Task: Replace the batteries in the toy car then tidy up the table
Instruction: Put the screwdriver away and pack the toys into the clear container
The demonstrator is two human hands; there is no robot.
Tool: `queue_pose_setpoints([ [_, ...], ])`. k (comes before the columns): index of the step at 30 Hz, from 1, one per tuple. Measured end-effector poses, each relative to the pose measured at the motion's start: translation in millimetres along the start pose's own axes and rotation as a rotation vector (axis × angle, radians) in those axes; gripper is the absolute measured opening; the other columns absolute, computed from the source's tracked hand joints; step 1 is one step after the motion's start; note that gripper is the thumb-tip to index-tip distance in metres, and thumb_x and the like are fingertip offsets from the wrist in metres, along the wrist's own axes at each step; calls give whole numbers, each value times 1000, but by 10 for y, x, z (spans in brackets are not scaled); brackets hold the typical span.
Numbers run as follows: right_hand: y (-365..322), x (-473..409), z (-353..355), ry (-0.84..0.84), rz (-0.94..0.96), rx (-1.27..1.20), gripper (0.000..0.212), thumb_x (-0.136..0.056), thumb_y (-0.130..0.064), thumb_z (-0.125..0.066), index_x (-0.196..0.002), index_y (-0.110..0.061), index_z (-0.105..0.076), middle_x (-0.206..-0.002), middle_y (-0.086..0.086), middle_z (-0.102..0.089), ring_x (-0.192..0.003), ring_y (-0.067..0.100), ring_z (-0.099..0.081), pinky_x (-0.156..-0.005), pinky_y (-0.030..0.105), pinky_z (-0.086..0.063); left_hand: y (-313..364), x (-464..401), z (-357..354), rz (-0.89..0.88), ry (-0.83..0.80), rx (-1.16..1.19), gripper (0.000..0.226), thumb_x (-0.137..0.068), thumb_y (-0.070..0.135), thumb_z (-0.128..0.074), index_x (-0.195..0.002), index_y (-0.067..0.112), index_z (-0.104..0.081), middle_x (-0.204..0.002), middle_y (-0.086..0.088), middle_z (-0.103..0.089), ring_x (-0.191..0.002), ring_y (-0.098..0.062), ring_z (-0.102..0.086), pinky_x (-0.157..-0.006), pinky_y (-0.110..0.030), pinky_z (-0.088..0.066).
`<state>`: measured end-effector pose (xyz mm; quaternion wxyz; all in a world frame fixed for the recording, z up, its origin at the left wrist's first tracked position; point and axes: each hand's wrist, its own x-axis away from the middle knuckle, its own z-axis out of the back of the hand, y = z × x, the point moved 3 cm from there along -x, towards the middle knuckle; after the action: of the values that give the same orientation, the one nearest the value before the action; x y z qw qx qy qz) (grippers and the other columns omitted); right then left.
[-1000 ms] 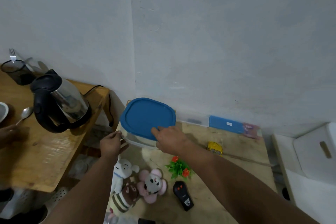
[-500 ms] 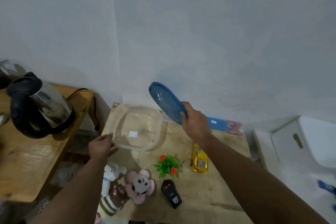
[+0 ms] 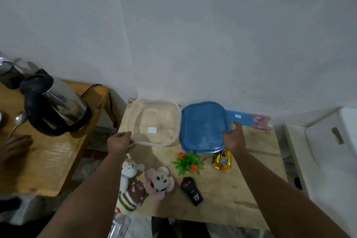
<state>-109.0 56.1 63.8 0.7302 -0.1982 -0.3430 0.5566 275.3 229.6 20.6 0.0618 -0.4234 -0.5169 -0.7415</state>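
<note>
A clear plastic container (image 3: 154, 108) stands open at the back left of the small wooden table (image 3: 251, 176). My left hand (image 3: 118, 142) grips its near left rim. To its right lies the blue lid (image 3: 201, 127), nearly flat, and my right hand (image 3: 234, 137) holds its right edge. The yellow toy car (image 3: 223, 161) lies just in front of the lid, partly under it. A black remote control (image 3: 192, 190) lies nearer to me, in the middle of the table.
Three plush toys (image 3: 143, 181) and a small green plastic plant (image 3: 187, 162) lie on the near side. A blue flat pack (image 3: 241, 119) rests against the wall. A kettle (image 3: 52, 106) and a spoon (image 3: 18, 120) sit on the left table, where another person's hand (image 3: 14, 146) rests. A white appliance (image 3: 328, 147) stands at right.
My right hand lifted the blue lid off the container, swung it right and lowered it onto the table beside it. My left hand stayed on the container rim.
</note>
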Motion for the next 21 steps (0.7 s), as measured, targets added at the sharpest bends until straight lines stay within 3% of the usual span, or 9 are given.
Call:
queue_pose_setpoints([
  [4, -78, 1, 14, -26, 30, 124, 69, -92, -14, -56, -154, -16, -26, -146, 21, -40, -123, 39, -52, -102, 48, -47, 49, 60, 44, -17, -52, -53, 37, -99, 16, -71, -126, -8, -64, -109, -22, -70, -102, -36, -71, -80, -45, -62],
  [8, -519, 385, -57, -28, 567, 365, 61, -90, -11, -56, -148, -16, -39, -144, 13, -43, -131, 32, -44, -107, 45, -42, 122, 247, 124, -147, -46, -261, 52, -99, 25, -70, -144, 5, -55, -115, -19, -69, -100, -34, -69, -91, -53, -61],
  [10, -744, 688, -206, -89, 830, 385, 52, -90, -12, -55, -140, -20, -49, -135, 7, -51, -122, 28, -50, -100, 49, -47, 124, 363, 193, -311, -11, -520, 53, -99, 33, -67, -145, 9, -56, -108, -13, -71, -102, -35, -69, -93, -52, -59],
  [12, -914, 1055, -403, -192, 1027, 373, 41, -89, -12, -54, -129, -20, -58, -122, 3, -56, -111, 24, -54, -88, 45, -49, 70, 499, 287, -463, -15, -712, 56, -98, 43, -66, -146, 14, -56, -121, -12, -69, -112, -34, -65, -96, -49, -55],
  [15, -994, 1654, -753, -395, 1254, 401, 29, -89, -15, -51, -114, -17, -66, -105, 2, -60, -92, 23, -57, -70, 37, -47, -74, 714, 481, -628, -87, -979, 76, -90, 66, -62, -152, 26, -48, -151, -11, -50, -138, -35, -45, -110, -52, -44],
  [18, -793, 2104, -1103, -569, 1348, 587, 25, -86, -26, -55, -107, -16, -64, -98, 6, -58, -84, 28, -58, -57, 37, -45, -270, 858, 658, -682, -216, -1289, 110, -69, 91, -51, -162, 40, -24, -170, -2, -21, -155, -33, -19, -120, -58, -29],
  [21, -483, 2290, -1354, -588, 1215, 823, 43, -84, -31, -63, -123, -15, -54, -120, 17, -55, -96, 38, -58, -68, 45, -49, -495, 905, 757, -627, -343, -1487, 128, -61, 92, -60, -163, 47, 4, -175, 1, 11, -160, -35, 5, -125, -62, -14],
])
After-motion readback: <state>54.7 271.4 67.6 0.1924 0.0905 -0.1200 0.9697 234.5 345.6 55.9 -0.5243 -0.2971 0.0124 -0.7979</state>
